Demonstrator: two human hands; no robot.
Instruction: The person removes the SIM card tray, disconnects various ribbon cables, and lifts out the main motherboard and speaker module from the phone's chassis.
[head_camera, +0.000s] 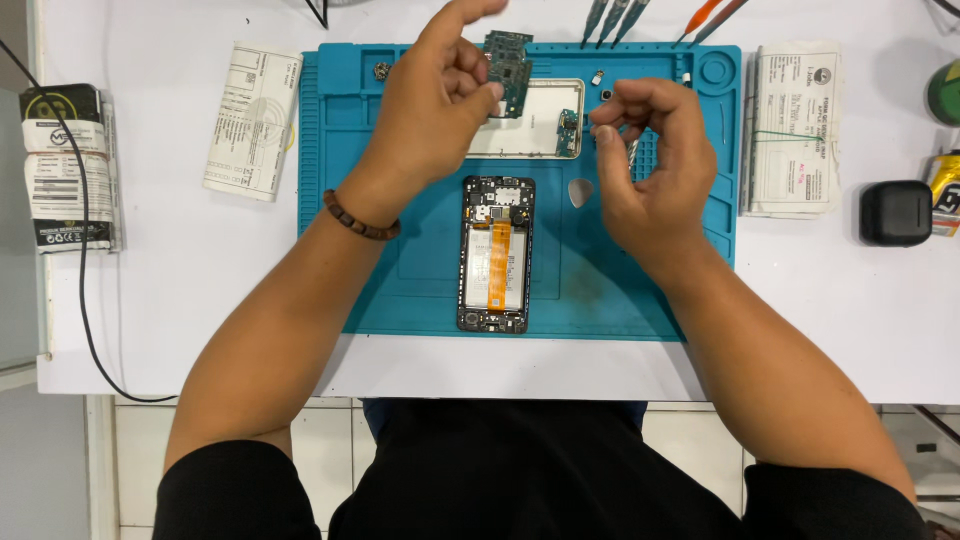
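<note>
While left hand (432, 95) pinches a green rectangular circuit board (508, 60) over the far edge of the blue silicone work mat (420, 270), right hand (655, 160) curls beside it; can't tell what it holds. Opened black phone body with orange flex strip (495, 254) lies mid-mat, on a white table (180, 290) above pale floor tiles.

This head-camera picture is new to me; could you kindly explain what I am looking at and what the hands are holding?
There is only one view, from a camera worn on the person's head, looking down at their own two bare hands over a white table. The left hand, with a bead bracelet at its wrist, holds a small green circuit board. The right hand has its fingertips pinched together; whether it holds anything is too small to tell. Beneath them lies a blue work mat with an opened phone showing its orange ribbon, and an empty pale phone back cover. Paper-wrapped bundles lie on either side.
</note>
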